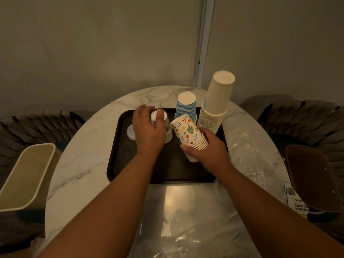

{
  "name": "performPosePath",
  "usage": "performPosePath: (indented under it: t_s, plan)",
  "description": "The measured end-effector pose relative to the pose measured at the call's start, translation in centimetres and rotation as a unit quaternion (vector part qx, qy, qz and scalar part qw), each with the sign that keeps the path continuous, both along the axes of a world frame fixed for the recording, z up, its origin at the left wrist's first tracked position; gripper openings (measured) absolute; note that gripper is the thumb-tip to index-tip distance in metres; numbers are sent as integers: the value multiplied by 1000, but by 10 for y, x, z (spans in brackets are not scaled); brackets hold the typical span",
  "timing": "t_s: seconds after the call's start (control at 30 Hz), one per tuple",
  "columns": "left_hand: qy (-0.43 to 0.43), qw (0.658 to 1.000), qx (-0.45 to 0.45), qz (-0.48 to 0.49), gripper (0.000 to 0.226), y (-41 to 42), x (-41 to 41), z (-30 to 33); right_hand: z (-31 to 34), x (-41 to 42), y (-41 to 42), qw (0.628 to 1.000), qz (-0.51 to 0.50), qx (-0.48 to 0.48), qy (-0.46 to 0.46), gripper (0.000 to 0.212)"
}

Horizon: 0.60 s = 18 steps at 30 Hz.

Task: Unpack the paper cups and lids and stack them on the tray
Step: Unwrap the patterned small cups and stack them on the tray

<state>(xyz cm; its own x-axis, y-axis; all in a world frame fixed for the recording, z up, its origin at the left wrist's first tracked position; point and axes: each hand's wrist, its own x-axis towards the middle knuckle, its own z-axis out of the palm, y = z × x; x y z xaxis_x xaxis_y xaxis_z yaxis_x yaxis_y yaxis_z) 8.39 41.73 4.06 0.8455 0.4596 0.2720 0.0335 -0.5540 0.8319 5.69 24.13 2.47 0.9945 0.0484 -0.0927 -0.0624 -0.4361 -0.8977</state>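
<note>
- While my left hand (149,131) curls over an upturned patterned cup (163,127) on the tray (119,146), its grip closes round the cup's top end, fingers wrapped over the white base.
- My right hand (208,148) has its grip closed on a nested stack of doodle-print cups (189,133), thumb across the rims at the near end, fingers hidden behind; the stack tilts away from me, base end up and leaning toward my left hand.
- Whether that stack's lower end touches the tray I cannot tell; my hand covers it.
- Just beyond my right grip stands a blue-and-white wavy cup stack (187,107), upside down on the tray's far edge.
- To the right of that, past my right knuckles, a tall stack of plain white cups (216,108) stands upside down at the tray's far right corner, well above the others.
- Left of my left hand, a small white lid (130,132) lies flat on the tray, partly hidden by my palm.
- The tray is dark and rectangular, and sits on a round marble table (81,149).
- Clear plastic wrapping (247,157) lies crumpled on the table to the right of my right wrist, and more wrapping (186,229) lies near me between my forearms.
- A cream bin (28,175) stands off the table to the left of my left arm; a brown bin (312,177) stands to the right, with a printed label (296,202) beside it.
</note>
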Motion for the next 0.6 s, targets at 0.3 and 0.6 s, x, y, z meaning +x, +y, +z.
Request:
performPosePath:
  t_s: [0.3, 0.6]
  plan:
    - [90, 924, -357, -103, 40, -30, -49, 14, 14, -11, 7, 994, 88, 57, -5, 66]
    - [68, 970, -229, -52, 38, -31, -46, 19, 11, -13, 7, 996, 86, 31, -3, 70]
